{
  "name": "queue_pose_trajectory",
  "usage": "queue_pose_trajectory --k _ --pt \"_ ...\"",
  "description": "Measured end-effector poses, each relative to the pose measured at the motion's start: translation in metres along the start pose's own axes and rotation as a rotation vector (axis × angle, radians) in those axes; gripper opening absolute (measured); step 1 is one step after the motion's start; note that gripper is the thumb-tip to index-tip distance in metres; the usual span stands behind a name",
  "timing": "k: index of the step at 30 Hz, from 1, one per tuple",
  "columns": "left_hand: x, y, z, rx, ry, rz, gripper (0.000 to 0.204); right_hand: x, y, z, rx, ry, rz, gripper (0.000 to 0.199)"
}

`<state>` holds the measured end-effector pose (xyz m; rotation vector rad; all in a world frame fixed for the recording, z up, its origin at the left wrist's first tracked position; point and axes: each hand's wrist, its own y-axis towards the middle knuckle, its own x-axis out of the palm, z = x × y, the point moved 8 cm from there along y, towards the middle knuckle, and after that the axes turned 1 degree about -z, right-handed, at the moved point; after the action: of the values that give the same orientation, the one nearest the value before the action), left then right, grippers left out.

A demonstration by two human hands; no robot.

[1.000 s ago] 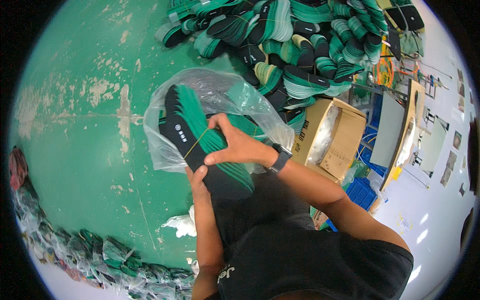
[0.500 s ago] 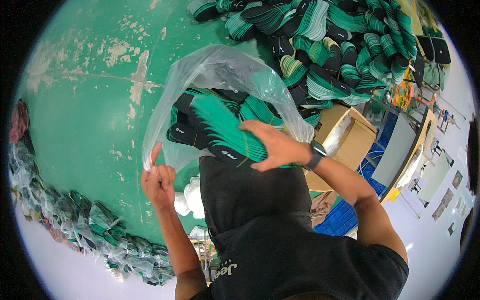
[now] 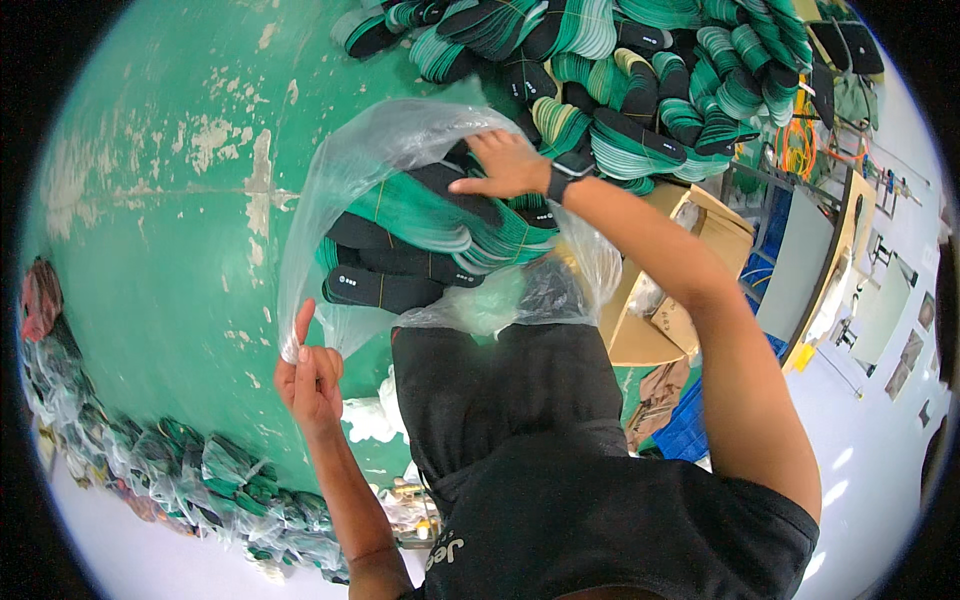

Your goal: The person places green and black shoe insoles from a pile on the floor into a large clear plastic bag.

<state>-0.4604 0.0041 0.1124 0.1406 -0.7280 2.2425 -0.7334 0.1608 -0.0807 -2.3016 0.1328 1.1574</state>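
Note:
A clear plastic bag (image 3: 345,155) gapes in front of my legs, with several banded bundles of green and black shoe insoles (image 3: 385,290) inside. At its left rim, my left hand (image 3: 312,385) pinches the gathered film, the index finger pointing up. My right hand (image 3: 508,165) reaches over the bag's far side with thumb and fingers spread. It lies at a black-faced insole bundle (image 3: 455,192) near the far rim, and whether its palm touches the bundle is hard to see. The near rim of the bag sags by my knees.
A large heap of insole bundles (image 3: 640,140) covers the floor at the far right. An opened cardboard box (image 3: 650,335) stands right of the bag, near a workbench (image 3: 800,260). Filled plastic bags (image 3: 210,490) line the left wall. White crumpled material (image 3: 375,415) lies by my left forearm.
My right hand has let go of the green insole bundle it held over the bag mouth and moved to the bag's far side. The left hand keeps its pinch on the rim.

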Motion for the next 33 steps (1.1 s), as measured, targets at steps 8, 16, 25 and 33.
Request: queue_pose_trajectory --k 8,16,25,33 --pt "0.004 0.013 -0.010 0.004 -0.020 0.156 0.042 -0.038 -0.116 0.050 -0.091 -0.243 -0.577 0.081" --pt "0.026 0.031 0.013 0.016 0.081 0.156 0.037 -0.137 -0.167 0.102 -0.099 -0.047 -0.177 0.032" --pt "0.004 0.031 -0.017 -0.220 0.285 0.402 0.041 0.003 -0.278 0.350 1.135 0.702 0.772 0.075" --pt "-0.005 0.038 -0.006 -0.316 0.591 0.419 0.040 0.144 -0.246 0.462 1.528 1.492 1.207 0.138"
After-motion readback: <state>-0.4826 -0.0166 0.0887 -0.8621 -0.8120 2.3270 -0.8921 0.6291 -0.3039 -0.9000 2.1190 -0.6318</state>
